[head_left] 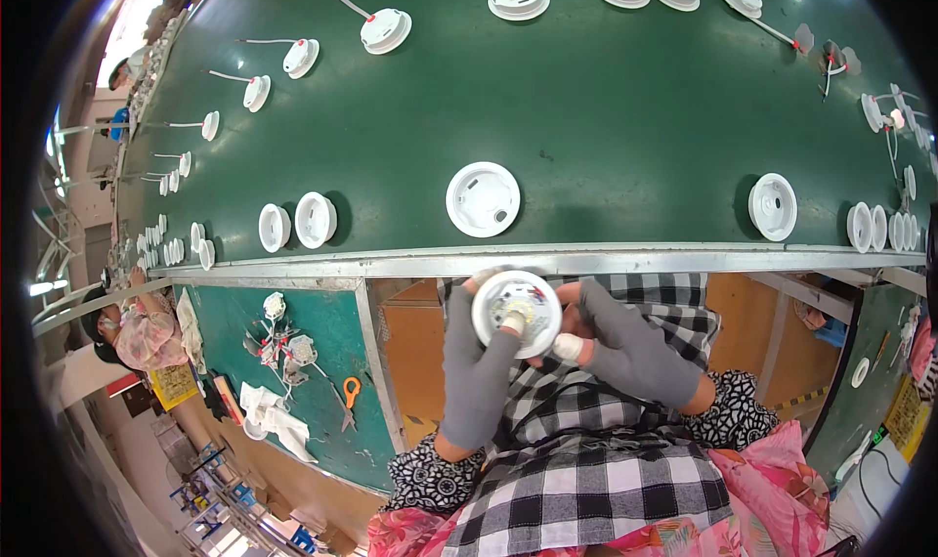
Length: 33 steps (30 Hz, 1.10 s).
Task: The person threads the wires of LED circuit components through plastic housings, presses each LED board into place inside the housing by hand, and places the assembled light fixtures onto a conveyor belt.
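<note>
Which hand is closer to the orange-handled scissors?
Left. The left hand is to the right of the scissors, not touching them; the right hand is farther right, past the left one.

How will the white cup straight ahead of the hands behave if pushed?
The white cup looks like hollow plastic, so probably light yet stiff. Lying flat on the smooth green table, it would likely slide rather than tip. Stood on its round rim, it might roll.

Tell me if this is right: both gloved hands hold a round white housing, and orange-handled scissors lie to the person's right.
The side is wrong: the head view shows the orange-handled scissors to the person's left. The left hand and right hand, both gloved, do hold the round white housing.
</note>
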Each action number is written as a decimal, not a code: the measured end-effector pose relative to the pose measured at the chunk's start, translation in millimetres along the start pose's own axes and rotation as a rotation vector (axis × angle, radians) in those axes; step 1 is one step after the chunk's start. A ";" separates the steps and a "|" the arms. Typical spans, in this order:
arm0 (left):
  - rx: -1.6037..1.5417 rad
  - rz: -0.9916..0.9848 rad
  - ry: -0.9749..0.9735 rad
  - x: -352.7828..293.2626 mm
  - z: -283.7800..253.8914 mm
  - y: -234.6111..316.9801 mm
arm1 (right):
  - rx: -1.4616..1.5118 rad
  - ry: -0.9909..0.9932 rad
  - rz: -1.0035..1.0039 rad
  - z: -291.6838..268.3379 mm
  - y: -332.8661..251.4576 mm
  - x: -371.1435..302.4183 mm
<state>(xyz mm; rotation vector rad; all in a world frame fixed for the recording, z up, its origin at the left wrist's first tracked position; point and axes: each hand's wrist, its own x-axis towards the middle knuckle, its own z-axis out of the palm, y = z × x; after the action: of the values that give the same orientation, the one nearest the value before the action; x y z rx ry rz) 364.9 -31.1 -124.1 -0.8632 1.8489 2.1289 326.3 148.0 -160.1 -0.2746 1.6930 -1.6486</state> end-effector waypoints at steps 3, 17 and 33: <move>0.075 0.075 -0.127 -4.0 4.6 -7.5 | 0.004 0.084 -0.029 10.4 5.1 -1.8; 0.110 0.011 -0.094 -10.4 11.8 -13.5 | -0.064 0.228 0.021 17.8 9.5 3.8; -0.010 0.056 -0.571 -7.5 -1.6 34.6 | -0.239 0.102 -0.115 -24.1 -52.8 -2.3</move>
<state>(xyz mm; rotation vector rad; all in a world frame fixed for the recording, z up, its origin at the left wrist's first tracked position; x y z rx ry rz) 354.1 -37.9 -91.1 -0.1651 1.5711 2.1188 294.9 160.1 -112.8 -0.4154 1.9873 -1.5640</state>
